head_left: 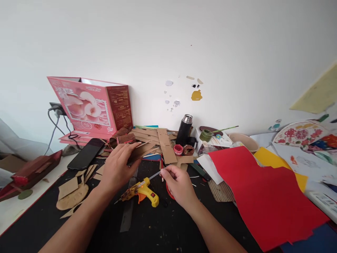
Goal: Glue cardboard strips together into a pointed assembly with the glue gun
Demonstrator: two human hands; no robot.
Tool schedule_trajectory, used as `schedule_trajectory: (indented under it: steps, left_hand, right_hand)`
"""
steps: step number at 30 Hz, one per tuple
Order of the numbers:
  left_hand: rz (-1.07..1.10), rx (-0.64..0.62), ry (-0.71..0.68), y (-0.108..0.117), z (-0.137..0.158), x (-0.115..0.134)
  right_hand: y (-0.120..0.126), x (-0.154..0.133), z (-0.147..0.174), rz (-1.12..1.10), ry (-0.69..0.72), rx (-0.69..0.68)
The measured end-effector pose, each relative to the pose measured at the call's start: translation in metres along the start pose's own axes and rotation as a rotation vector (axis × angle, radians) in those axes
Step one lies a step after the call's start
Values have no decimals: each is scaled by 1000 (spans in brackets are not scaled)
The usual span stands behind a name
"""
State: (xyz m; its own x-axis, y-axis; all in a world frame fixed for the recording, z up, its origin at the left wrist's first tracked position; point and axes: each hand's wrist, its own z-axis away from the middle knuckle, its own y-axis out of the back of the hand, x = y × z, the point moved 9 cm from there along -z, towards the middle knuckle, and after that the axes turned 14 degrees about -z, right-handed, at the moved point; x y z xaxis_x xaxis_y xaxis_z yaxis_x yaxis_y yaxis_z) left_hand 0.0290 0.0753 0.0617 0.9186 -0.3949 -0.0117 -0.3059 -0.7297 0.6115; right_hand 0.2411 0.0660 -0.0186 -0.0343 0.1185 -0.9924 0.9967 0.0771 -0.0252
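My left hand (117, 167) is closed around a curved brown piece of cardboard (142, 151), its fingers over the top edge and the thumb below. A yellow hot glue gun (142, 191) with an orange trigger lies on its side on the black mat, between my two hands, its nozzle toward the lower left. From its back end sticks out a greyish glue stick (154, 175). My right hand (181, 184) pinches the far tip of that stick between thumb and forefinger. Part of a red ring-shaped thing (170, 192) shows beside this hand.
Cardboard strips (165, 146) are heaped behind the hands, near paint pots (178, 150) and a black thermos (184, 130). To the left are a phone (85, 153), cardboard scraps (71, 195) and a pink box (89, 109). Red paper (260, 193) covers the right side.
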Motion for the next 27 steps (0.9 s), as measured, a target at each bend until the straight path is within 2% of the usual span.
schedule_trajectory:
  steps: [3, 9, 14, 22, 27]
  left_hand:
    - [18, -48, -7, -8, 3, 3]
    - [73, -146, -103, -20, 6, 17]
    - [100, -218, -130, -30, 9, 19]
    - [149, -290, -116, -43, 15, 16]
    - [184, -320, -19, -43, 15, 9]
  right_hand:
    - [4, 4, -3, -153, -79, 26]
    - [18, -7, -8, -318, -17, 118]
    - [24, -11, -8, -291, 40, 136]
    - [28, -11, -11, -294, 49, 152]
    - [26, -12, -12, -377, 34, 134]
